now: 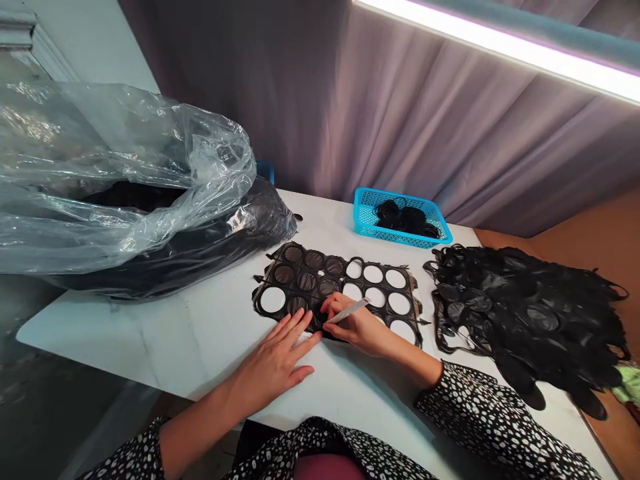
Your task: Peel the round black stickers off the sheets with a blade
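A black rubber-like sheet [312,281] with rows of rings lies flat on the white table. Thin dark film fills many rings on its left part; most rings on the right, and one at the lower left, show white through them. My left hand [280,357] rests palm down with fingers spread, its fingertips on the sheet's near edge. Just beside it, my right hand [355,327] is closed around a slim grey tool [350,311], whose upper end points up and right. Fingers hide the tool's lower end and the spot where it meets the sheet.
On the right lies a pile of similar black sheets [530,313]. Behind the sheet stands a blue perforated basket [363,215] containing black rounds. A big clear plastic bag [215,160] of black material bulges over the table's left side. A lamp tube [500,43] hangs before the curtain [400,127].
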The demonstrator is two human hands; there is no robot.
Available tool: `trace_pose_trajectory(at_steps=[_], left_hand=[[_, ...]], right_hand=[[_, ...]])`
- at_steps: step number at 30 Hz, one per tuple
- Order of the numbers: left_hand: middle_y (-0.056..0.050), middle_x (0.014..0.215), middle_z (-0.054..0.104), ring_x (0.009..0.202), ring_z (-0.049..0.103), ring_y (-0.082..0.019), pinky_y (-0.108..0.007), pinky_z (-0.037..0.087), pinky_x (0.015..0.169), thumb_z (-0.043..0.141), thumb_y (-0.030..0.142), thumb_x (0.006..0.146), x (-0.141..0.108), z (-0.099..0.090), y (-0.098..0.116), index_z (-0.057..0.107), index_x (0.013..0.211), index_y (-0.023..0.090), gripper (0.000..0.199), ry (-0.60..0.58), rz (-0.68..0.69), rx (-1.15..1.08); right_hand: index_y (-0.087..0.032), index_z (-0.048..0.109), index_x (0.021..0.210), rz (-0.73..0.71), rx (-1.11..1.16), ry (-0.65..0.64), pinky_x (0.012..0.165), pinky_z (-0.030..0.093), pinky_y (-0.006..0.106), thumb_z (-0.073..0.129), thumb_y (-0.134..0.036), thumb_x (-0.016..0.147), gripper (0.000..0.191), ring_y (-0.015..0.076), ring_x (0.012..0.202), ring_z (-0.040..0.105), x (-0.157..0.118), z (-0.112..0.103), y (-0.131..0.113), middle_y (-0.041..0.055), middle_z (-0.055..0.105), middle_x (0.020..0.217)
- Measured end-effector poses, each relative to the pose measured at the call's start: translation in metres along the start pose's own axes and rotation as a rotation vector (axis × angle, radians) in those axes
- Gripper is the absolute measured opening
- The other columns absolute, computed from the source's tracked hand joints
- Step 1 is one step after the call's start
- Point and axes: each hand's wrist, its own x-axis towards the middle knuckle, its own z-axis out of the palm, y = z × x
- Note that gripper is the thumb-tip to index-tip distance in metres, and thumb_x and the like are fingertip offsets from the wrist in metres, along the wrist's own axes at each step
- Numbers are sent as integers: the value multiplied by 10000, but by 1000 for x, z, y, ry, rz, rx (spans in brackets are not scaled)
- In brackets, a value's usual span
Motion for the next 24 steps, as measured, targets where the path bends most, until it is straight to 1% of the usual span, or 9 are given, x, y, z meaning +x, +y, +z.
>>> trace_pose_trajectory(at_steps=[4, 6, 8, 11, 14, 16, 20, 22, 24], left_hand=[[-106, 1586, 222, 1452, 203, -333, -519, 367, 1104, 543, 384, 960, 0, 1, 1, 371, 1468, 249, 552, -9, -11, 11], [-92, 1582, 243, 1454, 188, -344, -531, 364, 1103, 550, 372, 955, 0, 3, 2, 392, 1454, 252, 536, -9, -17, 21], [-79, 1572, 273, 1452, 188, -354, -537, 360, 1106, 569, 357, 945, 0, 4, 2, 406, 1445, 250, 537, -10, -20, 34], [-79, 1564, 293, 1445, 201, -368, -542, 366, 1102, 603, 332, 927, -1, 5, 4, 412, 1442, 241, 557, -1, -21, 42], [-92, 1558, 305, 1444, 208, -365, -540, 372, 1101, 615, 327, 920, -2, 1, 6, 419, 1437, 228, 561, 18, -15, 23], [-114, 1552, 312, 1443, 233, -338, -504, 392, 1100, 594, 328, 934, -4, -3, 7, 392, 1452, 194, 572, 49, -46, 15], [-174, 1448, 452, 1357, 415, -306, -464, 458, 1053, 513, 363, 974, -15, -4, 2, 459, 1387, 114, 485, 189, -231, 86], [-167, 1386, 517, 1304, 477, -299, -459, 478, 1030, 492, 387, 981, -21, -2, -1, 510, 1336, 115, 447, 206, -249, 124], [-154, 1381, 529, 1299, 483, -288, -448, 477, 1029, 478, 387, 988, -25, -1, -2, 508, 1340, 117, 445, 184, -228, 144]], right_hand=[[-203, 519, 843, -96, -245, 24, 804, 469, 356, 514, -119, 894, 98, 216, 905, 539, -9, 17, 0, 89, 596, 994], [-202, 527, 886, -112, -336, 39, 824, 464, 380, 500, -114, 881, 92, 236, 918, 539, -9, 15, 7, 102, 612, 991], [-199, 528, 911, -46, -369, 152, 775, 465, 363, 468, -127, 887, 97, 231, 867, 551, -2, 0, 17, 100, 626, 950], [-197, 519, 886, 102, -388, 411, 714, 448, 328, 395, -177, 932, 134, 210, 792, 577, 19, -41, 30, 91, 649, 899], [-196, 507, 853, 93, -413, 526, 721, 436, 315, 411, -195, 930, 124, 206, 813, 593, 44, -65, 25, 99, 667, 950], [-198, 520, 864, 29, -373, 429, 719, 434, 296, 438, -159, 913, 103, 190, 807, 595, 55, -57, 14, 82, 669, 937], [-195, 550, 879, -71, -210, 105, 710, 431, 270, 482, -89, 885, 127, 167, 799, 587, 57, -5, -3, 50, 649, 872], [-194, 547, 859, -76, -87, 25, 696, 428, 266, 512, -96, 882, 106, 156, 781, 573, 52, 15, -5, 36, 631, 861], [-193, 535, 828, -49, 43, -12, 685, 425, 265, 548, -116, 875, 91, 148, 764, 555, 48, 24, -3, 27, 614, 870]])
